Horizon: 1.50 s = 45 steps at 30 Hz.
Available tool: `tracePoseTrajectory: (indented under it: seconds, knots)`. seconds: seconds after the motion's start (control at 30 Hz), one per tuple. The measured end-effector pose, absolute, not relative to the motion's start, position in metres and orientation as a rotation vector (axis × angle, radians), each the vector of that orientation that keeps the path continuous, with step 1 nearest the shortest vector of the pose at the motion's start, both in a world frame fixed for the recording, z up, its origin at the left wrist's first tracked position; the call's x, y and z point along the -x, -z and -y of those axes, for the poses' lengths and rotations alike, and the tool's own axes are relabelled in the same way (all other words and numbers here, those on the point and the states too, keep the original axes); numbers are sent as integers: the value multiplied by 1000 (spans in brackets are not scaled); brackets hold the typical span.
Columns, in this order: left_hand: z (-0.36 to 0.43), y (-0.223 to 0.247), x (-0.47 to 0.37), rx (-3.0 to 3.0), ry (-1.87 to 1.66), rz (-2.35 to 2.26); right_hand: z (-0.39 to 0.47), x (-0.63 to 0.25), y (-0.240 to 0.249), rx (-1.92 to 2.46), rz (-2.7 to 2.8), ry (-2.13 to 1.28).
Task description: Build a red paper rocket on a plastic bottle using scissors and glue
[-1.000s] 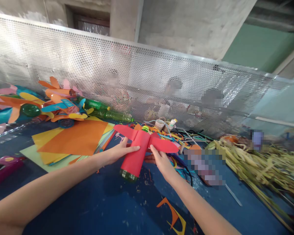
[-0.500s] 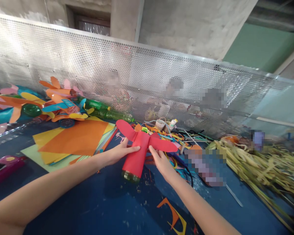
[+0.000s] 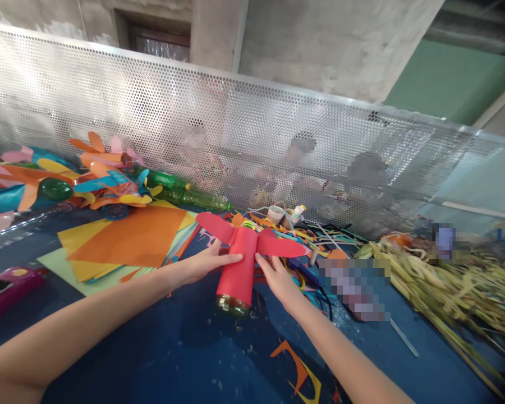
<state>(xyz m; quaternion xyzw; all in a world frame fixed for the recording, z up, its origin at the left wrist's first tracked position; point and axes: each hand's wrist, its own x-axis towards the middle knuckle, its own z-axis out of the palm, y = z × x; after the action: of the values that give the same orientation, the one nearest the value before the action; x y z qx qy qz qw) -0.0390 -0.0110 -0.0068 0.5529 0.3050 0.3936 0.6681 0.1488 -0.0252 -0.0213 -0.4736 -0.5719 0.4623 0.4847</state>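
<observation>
Between my two hands is a plastic bottle (image 3: 238,278) wrapped in red paper, its clear greenish base toward me and its yellow-green cap end pointing away. Red paper wings (image 3: 281,245) stick out on both sides near the cap. My left hand (image 3: 208,262) grips the left side, thumb lying along the red paper and the other fingers partly hidden below the left wing. On the other side, my right hand (image 3: 275,279) has its fingertips pressed to the bottle's edge under the right wing. A shadow falls on the blue table (image 3: 160,348) beneath.
Orange and yellow paper sheets (image 3: 126,238) lie at left, with finished paper-winged bottle planes (image 3: 109,182) behind. A purple tool (image 3: 14,289) is at far left. Paper scraps (image 3: 297,373) lie in front, dry leaf strips (image 3: 446,297) at right. A perforated metal panel (image 3: 256,129) stands behind.
The bottle's base has swung a little to the right, so the bottle stands straighter in view. The wings have tilted slightly with it. Both hands keep their hold.
</observation>
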Motion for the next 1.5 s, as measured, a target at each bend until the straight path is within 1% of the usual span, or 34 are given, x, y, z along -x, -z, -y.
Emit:
tracePoseTrajectory:
  seconds: [0.1, 0.2, 0.33, 0.5, 0.6, 0.73, 0.87, 1.2, 1.37, 1.5]
  knots:
    - [9, 9, 38, -1257, -894, -658, 24, -150, 22, 1215, 1407, -1141]
    - [5, 14, 38, -1265, -893, -686, 22, -153, 24, 1268, 1471, -1069]
    - [3, 17, 39, -1265, -878, -730, 22, -155, 25, 1250, 1567, -1019]
    - [2, 18, 41, -1264, -877, -822, 26, -148, 27, 1258, 1554, -962]
    - [1, 20, 41, -1248, -896, -853, 29, -144, 32, 1265, 1513, -1056]
    - [-1, 23, 42, -1219, -911, -757, 32, -142, 44, 1177, 1464, -1225]
    - [-3, 24, 43, -1202, -912, -778, 36, -142, 50, 1154, 1444, -1223]
    - [0, 25, 42, -1222, -909, -746, 41, -142, 43, 1174, 1438, -1227]
    - [2, 34, 41, -1257, -964, -847, 44, -139, 44, 947, 1430, -1345]
    - [1, 45, 41, -1233, -1043, -893, 45, -138, 44, 916, 1418, -1379]
